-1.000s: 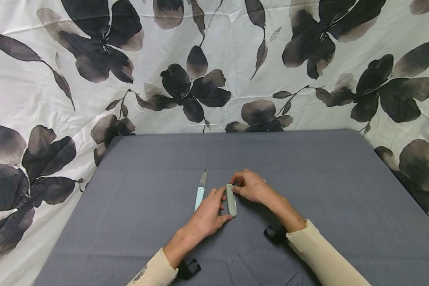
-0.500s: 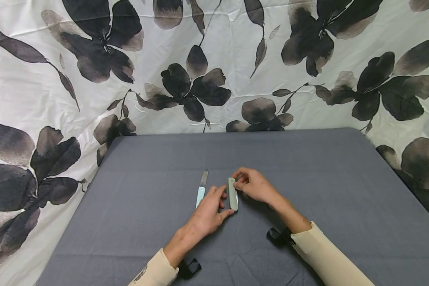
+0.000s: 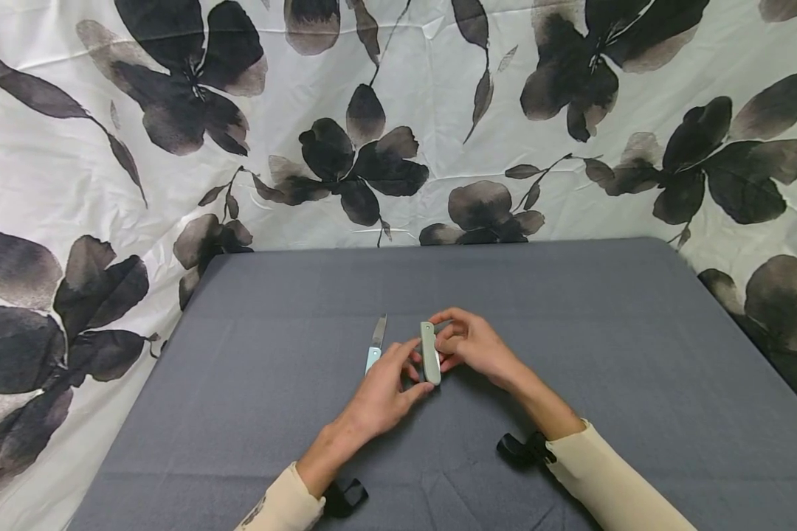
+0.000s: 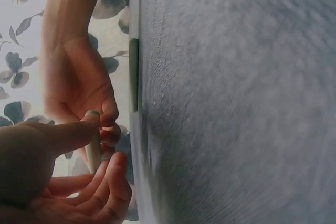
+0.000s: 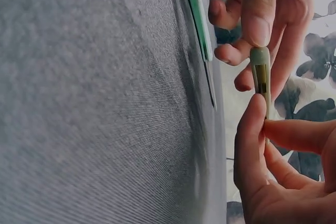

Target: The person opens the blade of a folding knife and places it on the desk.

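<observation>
above table (image 3: 571,317): green knife (image 3: 429,354) is held
left hand (image 3: 381,391): near end is pinched
right hand (image 3: 474,345): right edge is pinched

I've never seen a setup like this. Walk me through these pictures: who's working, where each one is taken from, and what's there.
No machine here: a person works bare-handed, with the left hand and the right hand. The wide picture is taken from the person's head, looking forward and down. The other two are taken from the wrists, one each, so the grey table looks turned sideways.

On it lies a knife with a pale blue handle, blade out. The left wrist's picture also shows a slim greenish object there, too unclear to name.

Both hands hold a sage-green handle, apparently a folding knife, off the table; the left thumb is at its near end.
</observation>
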`<action>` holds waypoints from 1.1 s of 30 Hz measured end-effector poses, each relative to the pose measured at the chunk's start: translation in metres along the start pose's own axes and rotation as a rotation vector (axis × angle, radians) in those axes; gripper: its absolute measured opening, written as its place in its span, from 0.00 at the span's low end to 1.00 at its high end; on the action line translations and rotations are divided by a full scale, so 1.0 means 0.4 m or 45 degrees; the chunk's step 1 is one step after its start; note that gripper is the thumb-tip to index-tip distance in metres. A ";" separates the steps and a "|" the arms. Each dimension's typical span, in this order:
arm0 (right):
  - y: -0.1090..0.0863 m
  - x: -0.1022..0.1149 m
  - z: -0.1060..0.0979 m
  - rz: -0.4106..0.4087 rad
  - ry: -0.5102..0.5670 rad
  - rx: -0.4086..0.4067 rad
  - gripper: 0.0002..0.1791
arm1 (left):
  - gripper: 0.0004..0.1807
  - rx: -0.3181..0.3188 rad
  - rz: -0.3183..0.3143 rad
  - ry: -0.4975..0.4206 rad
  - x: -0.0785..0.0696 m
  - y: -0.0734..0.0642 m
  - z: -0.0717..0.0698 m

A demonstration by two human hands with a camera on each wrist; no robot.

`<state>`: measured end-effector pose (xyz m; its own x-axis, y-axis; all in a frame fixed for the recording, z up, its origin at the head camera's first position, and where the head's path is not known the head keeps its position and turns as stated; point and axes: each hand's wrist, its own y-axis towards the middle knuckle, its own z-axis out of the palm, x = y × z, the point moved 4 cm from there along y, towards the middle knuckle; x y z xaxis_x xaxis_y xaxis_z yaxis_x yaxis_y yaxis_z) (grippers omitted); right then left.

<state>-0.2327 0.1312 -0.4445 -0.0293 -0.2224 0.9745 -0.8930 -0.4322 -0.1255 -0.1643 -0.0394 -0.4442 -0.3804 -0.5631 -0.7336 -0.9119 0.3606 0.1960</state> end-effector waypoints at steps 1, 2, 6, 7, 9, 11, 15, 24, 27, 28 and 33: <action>-0.002 -0.001 0.002 -0.001 0.010 0.004 0.24 | 0.37 0.007 -0.001 -0.018 0.000 -0.001 -0.002; -0.004 -0.003 0.003 -0.007 0.018 0.013 0.25 | 0.38 0.015 -0.002 -0.035 0.001 -0.001 -0.003; -0.006 -0.001 0.010 -0.012 0.067 0.005 0.26 | 0.40 0.050 -0.037 -0.121 0.000 -0.001 -0.017; -0.006 0.000 0.012 -0.012 0.080 -0.005 0.26 | 0.40 0.054 -0.046 -0.145 0.000 0.000 -0.020; -0.007 0.002 0.014 -0.015 0.106 -0.033 0.26 | 0.38 0.055 -0.072 -0.194 -0.001 0.002 -0.026; -0.008 0.005 0.016 -0.030 0.129 -0.053 0.27 | 0.37 0.044 -0.103 -0.241 -0.001 0.005 -0.030; -0.014 0.013 0.023 -0.071 0.152 -0.088 0.27 | 0.35 0.007 -0.162 -0.308 0.000 0.010 -0.030; -0.024 0.019 0.030 -0.145 0.135 -0.105 0.26 | 0.38 -0.026 -0.217 -0.700 0.004 0.021 -0.014; -0.025 0.017 0.029 -0.154 0.118 -0.102 0.25 | 0.39 -0.037 -0.226 -0.743 0.007 0.022 -0.013; -0.025 0.017 0.029 -0.156 0.110 -0.098 0.25 | 0.38 -0.041 -0.228 -0.747 0.008 0.021 -0.013; -0.024 0.014 0.032 -0.152 0.115 -0.082 0.25 | 0.38 -0.026 -0.243 -0.744 0.013 0.017 -0.014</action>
<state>-0.2184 0.1231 -0.4403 0.0408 -0.0922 0.9949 -0.9195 -0.3930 0.0012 -0.1733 -0.0441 -0.4429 -0.0678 -0.1133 -0.9913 -0.9605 0.2762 0.0341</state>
